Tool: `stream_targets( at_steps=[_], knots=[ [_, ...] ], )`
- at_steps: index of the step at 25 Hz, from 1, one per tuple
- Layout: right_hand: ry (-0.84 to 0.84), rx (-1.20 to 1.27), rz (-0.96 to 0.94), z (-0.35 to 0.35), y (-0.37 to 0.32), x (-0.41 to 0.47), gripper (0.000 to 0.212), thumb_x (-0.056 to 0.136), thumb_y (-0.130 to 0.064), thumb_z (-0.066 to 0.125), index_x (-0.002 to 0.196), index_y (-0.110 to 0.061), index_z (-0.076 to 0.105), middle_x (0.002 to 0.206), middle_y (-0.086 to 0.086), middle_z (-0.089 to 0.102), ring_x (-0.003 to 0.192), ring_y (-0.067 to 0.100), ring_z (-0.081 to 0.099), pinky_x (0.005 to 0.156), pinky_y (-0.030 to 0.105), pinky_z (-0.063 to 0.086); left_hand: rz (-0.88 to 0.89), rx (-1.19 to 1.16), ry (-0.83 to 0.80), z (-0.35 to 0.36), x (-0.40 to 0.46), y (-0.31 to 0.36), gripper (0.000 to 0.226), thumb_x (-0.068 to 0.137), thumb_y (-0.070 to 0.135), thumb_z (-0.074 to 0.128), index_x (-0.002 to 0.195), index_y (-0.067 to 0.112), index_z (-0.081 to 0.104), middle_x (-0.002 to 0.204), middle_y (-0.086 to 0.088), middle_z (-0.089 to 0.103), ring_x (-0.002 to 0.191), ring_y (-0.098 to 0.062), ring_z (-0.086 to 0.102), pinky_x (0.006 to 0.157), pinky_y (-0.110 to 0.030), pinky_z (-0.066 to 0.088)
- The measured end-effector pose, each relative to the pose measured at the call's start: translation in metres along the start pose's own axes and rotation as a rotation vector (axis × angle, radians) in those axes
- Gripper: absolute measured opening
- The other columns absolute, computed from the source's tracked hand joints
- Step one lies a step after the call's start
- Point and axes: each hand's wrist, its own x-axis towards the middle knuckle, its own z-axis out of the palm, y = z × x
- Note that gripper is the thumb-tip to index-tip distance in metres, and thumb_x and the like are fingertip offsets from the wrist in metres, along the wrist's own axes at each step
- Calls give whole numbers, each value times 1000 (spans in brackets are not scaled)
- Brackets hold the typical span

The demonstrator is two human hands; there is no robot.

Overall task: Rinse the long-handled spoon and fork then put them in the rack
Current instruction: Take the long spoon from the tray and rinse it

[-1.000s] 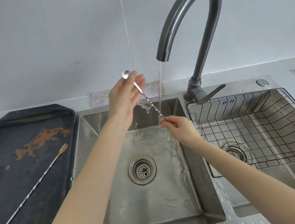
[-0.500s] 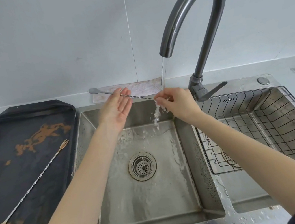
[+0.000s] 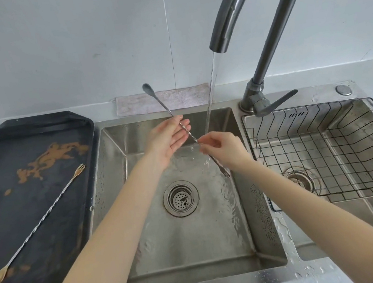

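Note:
A silver long-handled utensil [image 3: 161, 104] with a twisted stem slants over the left sink basin [image 3: 195, 248]. Its spoon end points up toward the wall and its small fork end hangs low near the basin's right wall. My right hand [image 3: 225, 150] pinches the stem at its middle. My left hand [image 3: 168, 139] is flat and open, with the stem lying across its fingers. Water [image 3: 211, 85] runs from the faucet [image 3: 261, 34] just behind my right hand. A second long utensil [image 3: 47, 213], smeared brown, lies on the black tray [image 3: 0, 191]. The wire rack [image 3: 307, 107] sits in the right basin.
Brown sauce stains mark the tray at the left of the sink. A grey cloth [image 3: 186, 98] lies along the wall behind the basin. The faucet lever [image 3: 278, 102] points toward the rack. A drain strainer [image 3: 181, 198] sits in the basin floor. Water drops cover the front sink rim.
The silver utensil has tilted from nearly level to a steep slant, fork end down. My right hand has dropped lower, out of the stream. My left hand stays flat against the stem.

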Motion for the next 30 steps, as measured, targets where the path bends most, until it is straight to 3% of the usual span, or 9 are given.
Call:
stream_targets(
  at_steps=[5,8,11,13,15,20,22,24,30],
  knots=[
    [-78,65,152,34,25,-4,13,84,-15,60,95,-13,66,80,7,69,75,14,59,81,30,52,-101,96,15,-12,12,-38,14,89,5,53,84,17,57,82,3,66,63,1,66,67,-14,53],
    [-131,54,238,54,46,-3,12,84,-14,59,94,-13,64,81,8,69,81,19,63,91,40,53,-215,148,37,-19,20,-62,16,88,1,54,92,16,53,83,0,62,70,-5,63,68,-17,50],
    [-173,14,321,67,62,1,22,83,-10,55,104,-10,63,84,6,64,82,21,59,88,32,51,-325,175,46,-26,24,-82,27,89,-1,50,111,15,48,82,-2,59,74,-11,57,76,-22,48],
    [-206,-6,364,75,71,1,26,84,-8,51,108,-8,62,85,9,64,82,20,57,72,24,47,-404,209,52,-31,29,-95,37,91,1,48,125,13,46,84,0,59,75,-10,56,83,-26,48],
    [-222,-25,411,85,81,-1,29,84,-6,49,110,-7,61,93,16,69,84,21,57,66,22,44,-475,254,55,-36,32,-107,37,92,5,46,128,13,46,84,4,58,74,-8,55,78,-25,47],
    [-251,-46,530,106,104,-5,30,86,-7,50,114,-8,62,111,16,68,109,28,59,88,24,44,-619,322,60,-45,36,-129,18,94,11,43,105,24,49,79,8,55,71,-7,53,73,-25,40],
    [-267,-41,559,109,110,-4,31,87,-8,50,115,-8,62,115,15,67,111,27,58,91,24,43,-654,330,75,-48,40,-135,16,94,12,43,101,24,50,79,8,55,71,-7,53,83,-27,40],
    [-287,-37,576,111,113,-3,31,87,-9,52,116,-9,62,117,14,66,114,27,57,92,24,42,-656,347,91,-51,44,-142,21,93,12,43,108,23,52,79,8,55,72,-6,55,90,-29,37],
    [-383,-55,617,115,118,-1,31,85,-10,52,115,-9,62,117,13,66,114,28,56,90,25,42,-671,367,107,-56,47,-158,33,94,14,41,126,13,51,88,4,57,76,-10,56,90,-31,38]
  ],
)
